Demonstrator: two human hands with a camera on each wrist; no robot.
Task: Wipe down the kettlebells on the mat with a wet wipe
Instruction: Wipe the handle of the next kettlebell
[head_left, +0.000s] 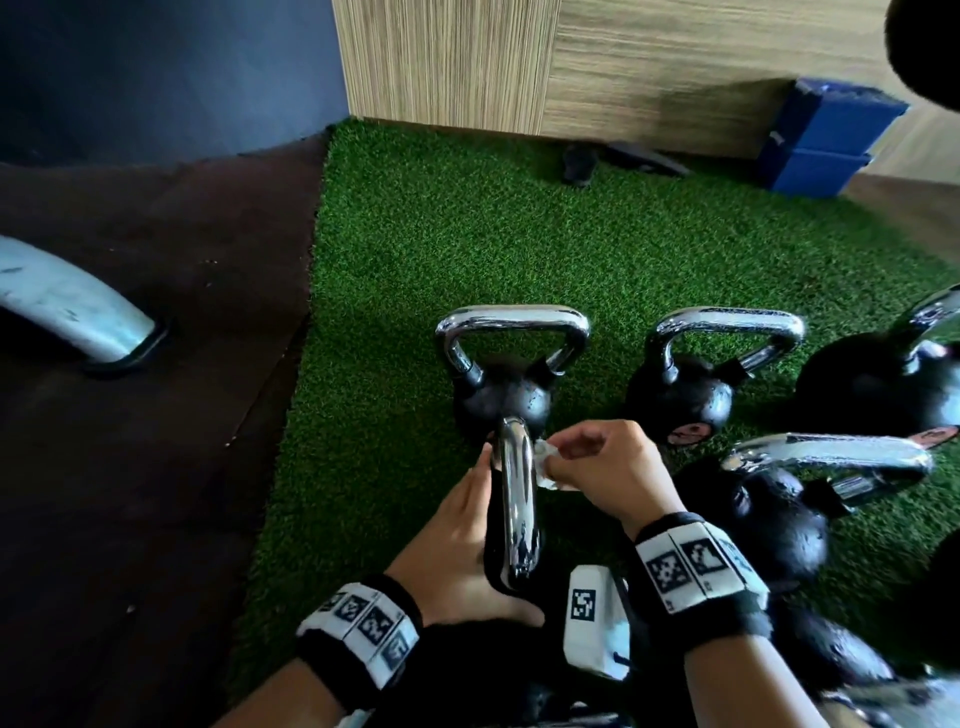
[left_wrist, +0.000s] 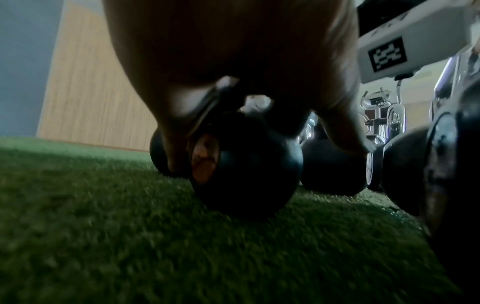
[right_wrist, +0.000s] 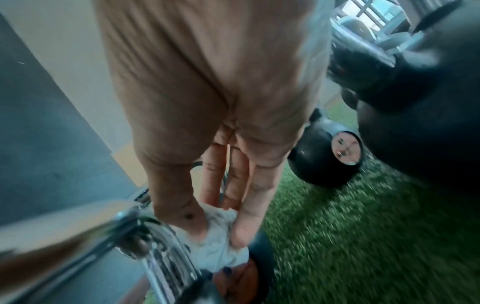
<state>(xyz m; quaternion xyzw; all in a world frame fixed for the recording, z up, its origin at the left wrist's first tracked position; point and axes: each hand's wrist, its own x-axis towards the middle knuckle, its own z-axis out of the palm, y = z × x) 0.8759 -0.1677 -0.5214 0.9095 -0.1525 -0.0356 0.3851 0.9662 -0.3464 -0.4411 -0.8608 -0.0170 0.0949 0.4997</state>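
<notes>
Wiping the chrome handle (head_left: 514, 499) of the nearest kettlebell (left_wrist: 246, 164), by the look of it, with that handle turned edge-on and running toward the viewer in the head view. Best done by keeping the wet wipe (head_left: 545, 462) bunched flat against the metal and drawing it along the whole bar, then round the curve at each end where it meets the black ball; worth pressing firmly, since chrome smears when only brushed. Right hand (head_left: 608, 467), just right of the handle, with thumb and fingertips (right_wrist: 241, 232) curled in a pinch on the crumpled white wipe, which touches the handle's right flank near its far end. Left hand (head_left: 462, 535), just left of the handle, laid along it with fingers fairly straight, palm against the bar; whether the thumb wraps underneath cannot be told. Steadying from that side looks sensible, as the ball could rock on the green turf mat (head_left: 415, 260). Wipe therefore inside the right grip and between it and the handle, not loose. Beyond the handle, a second kettlebell (head_left: 501, 364) upright and close; right of the handle, three more kettlebells, one (head_left: 691, 379) upright and another (head_left: 779, 499) nearer, all apparently awaiting or past their turn, which cannot be judged here.
</notes>
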